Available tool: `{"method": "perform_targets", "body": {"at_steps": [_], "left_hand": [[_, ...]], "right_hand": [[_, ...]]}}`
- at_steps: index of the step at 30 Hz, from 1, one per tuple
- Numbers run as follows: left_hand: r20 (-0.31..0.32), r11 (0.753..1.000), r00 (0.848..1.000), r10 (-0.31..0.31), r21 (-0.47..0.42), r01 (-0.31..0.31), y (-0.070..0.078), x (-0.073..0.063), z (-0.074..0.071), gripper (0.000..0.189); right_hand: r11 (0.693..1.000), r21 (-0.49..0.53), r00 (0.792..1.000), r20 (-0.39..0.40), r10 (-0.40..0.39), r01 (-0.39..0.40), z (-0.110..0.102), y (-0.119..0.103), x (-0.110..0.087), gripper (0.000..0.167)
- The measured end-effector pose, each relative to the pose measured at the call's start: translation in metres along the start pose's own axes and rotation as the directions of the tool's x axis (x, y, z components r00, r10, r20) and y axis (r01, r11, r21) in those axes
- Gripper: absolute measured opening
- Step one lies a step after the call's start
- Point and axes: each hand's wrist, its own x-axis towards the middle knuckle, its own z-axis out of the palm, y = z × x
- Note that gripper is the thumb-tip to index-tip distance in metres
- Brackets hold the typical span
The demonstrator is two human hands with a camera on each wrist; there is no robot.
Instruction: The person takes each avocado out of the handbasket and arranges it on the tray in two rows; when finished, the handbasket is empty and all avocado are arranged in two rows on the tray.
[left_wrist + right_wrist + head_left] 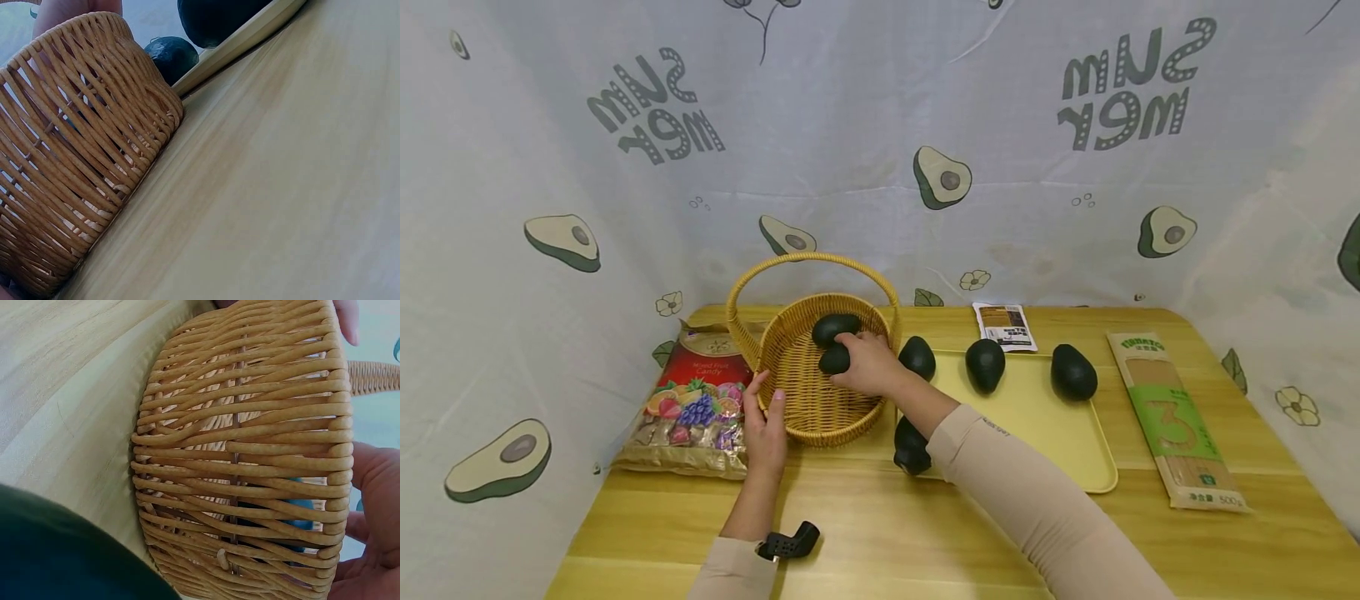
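My right hand (871,364) reaches over the right side of a yellow wicker basket (808,408) and pinches a dark green avocado (834,360) inside it. Just behind lies another avocado (837,328), against the basket's far inner wall. My left hand (766,433) holds the basket at its near left rim, its thumb over the rim. In the right wrist view, the right hand (378,519) shows beyond the woven wall, with dark green visible through the gaps. The basket's arched handle (812,257) stands upright.
Right of the basket lies a pale yellow tray (1037,433) with several avocados, one (912,447) partly behind my right arm. A red-and-gold candy bag (700,400) leans left of the basket. A small white packet (1004,326) and a noodle pack (1172,421) lie at back and right.
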Motion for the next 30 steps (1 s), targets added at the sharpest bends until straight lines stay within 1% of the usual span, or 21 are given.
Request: {"method": "perform_targets", "body": {"at_steps": [6, 13, 19, 24, 30], "left_hand": [[-0.003, 1.0, 1.0, -0.003, 0.001, 0.003, -0.0006, -0.0003, -0.0002, 0.045], [0.004, 1.0, 1.0, -0.009, 0.005, 0.009, -0.0012, -0.0003, -0.0002, 0.044], [0.002, 1.0, 1.0, -0.002, 0.0, 0.002, -0.0009, -0.0005, 0.0004, 0.045], [-0.002, 1.0, 1.0, 0.003, -0.006, -0.003, -0.0008, -0.001, 0.0008, 0.044], [-0.005, 1.0, 1.0, 0.003, -0.008, -0.003, -0.0012, -0.0008, 0.0003, 0.044]], "right_hand": [[1.0, -0.014, 1.0, -0.007, -0.007, 0.007, 0.0012, -0.001, -0.0016, 0.069], [0.997, -0.058, 0.999, 0.006, -0.049, 0.05, 0.0026, -0.0007, -0.0025, 0.052], [0.991, -0.103, 0.997, 0.007, -0.08, 0.08, 0.0046, 0.0, -0.0026, 0.055], [0.992, -0.077, 0.995, 0.025, -0.098, 0.099, 0.0045, 0.0017, -0.0037, 0.053], [0.989, -0.037, 0.989, 0.048, -0.139, 0.141, 0.0019, 0.0036, -0.0043, 0.05]]}}
